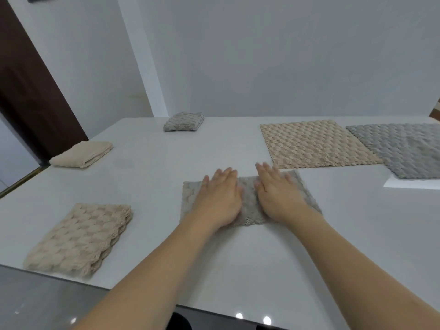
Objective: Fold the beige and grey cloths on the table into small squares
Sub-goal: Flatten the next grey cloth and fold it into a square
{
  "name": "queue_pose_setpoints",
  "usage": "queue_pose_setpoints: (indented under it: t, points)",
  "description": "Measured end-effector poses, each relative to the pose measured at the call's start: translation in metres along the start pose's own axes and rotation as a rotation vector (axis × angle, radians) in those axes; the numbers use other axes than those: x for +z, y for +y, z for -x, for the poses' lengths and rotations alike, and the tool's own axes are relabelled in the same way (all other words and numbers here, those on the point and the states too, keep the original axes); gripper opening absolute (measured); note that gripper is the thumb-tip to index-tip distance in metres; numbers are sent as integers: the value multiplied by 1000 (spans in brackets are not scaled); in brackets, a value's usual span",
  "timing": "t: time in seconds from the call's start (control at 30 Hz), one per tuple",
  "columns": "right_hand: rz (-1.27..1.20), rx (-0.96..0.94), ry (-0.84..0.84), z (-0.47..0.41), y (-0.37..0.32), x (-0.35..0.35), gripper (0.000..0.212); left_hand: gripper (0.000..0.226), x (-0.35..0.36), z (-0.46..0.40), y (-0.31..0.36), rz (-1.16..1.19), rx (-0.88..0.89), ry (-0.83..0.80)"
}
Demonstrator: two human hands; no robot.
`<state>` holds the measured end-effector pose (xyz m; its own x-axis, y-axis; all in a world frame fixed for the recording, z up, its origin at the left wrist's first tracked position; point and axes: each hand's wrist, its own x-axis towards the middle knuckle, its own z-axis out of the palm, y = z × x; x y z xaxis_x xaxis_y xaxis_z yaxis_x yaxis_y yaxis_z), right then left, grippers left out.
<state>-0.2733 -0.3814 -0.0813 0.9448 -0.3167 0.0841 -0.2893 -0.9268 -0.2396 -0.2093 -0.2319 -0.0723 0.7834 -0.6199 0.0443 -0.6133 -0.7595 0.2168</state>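
- Head view, centre of the frame: the left hand (217, 198) lies flat, its fingers (222, 176) straight and close together, pressing on a folded grey textured cloth strip (247, 201).
- Just beside it, the right hand (278, 196) also lies flat with fingers (267, 171) straight and slightly spread, pressing the right part of the same strip; neither hand grips anything.
- Both bare forearms run from the bottom edge up to the strip, which rests on the white glossy tabletop (238, 258).
- At lower left lies a folded beige knobbly cloth rectangle (78, 239), near the table's front edge.
- At mid-left, by the table's left edge, sits a folded smooth cream cloth (82, 153).
- At the far edge, upper centre, sits a small folded grey-beige cloth square (183, 121).
- To the upper right, an unfolded beige textured cloth (314, 144) lies spread flat, with an unfolded grey textured cloth (404, 148) touching its right side.
- A dark brown door (28, 86) stands at upper left against pale walls.
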Motion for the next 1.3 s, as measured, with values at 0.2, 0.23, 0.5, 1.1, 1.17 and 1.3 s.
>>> queue_pose_setpoints:
  t: [0.2, 0.23, 0.5, 1.1, 1.17, 1.3]
  points:
    - [11, 13, -88, 2, 11, 13, 57, 58, 23, 7, -11, -21, -7, -52]
    - [25, 15, -93, 2, 17, 11, 57, 59, 21, 7, -16, -29, -12, -53]
    - [85, 177, -113, 4, 47, -6, 57, 59, -7, 16, -61, -146, -186, -202]
    - [51, 136, -101, 7, 31, 7, 58, 61, -10, 39, -68, -192, -88, -126]
    - [90, 182, -41, 7, 24, 5, 58, 53, -17, 57, -65, -208, 56, -12]
    - [214, 267, 41, 11, -3, -4, 45, 30, -29, 84, -56, -267, 208, -31]
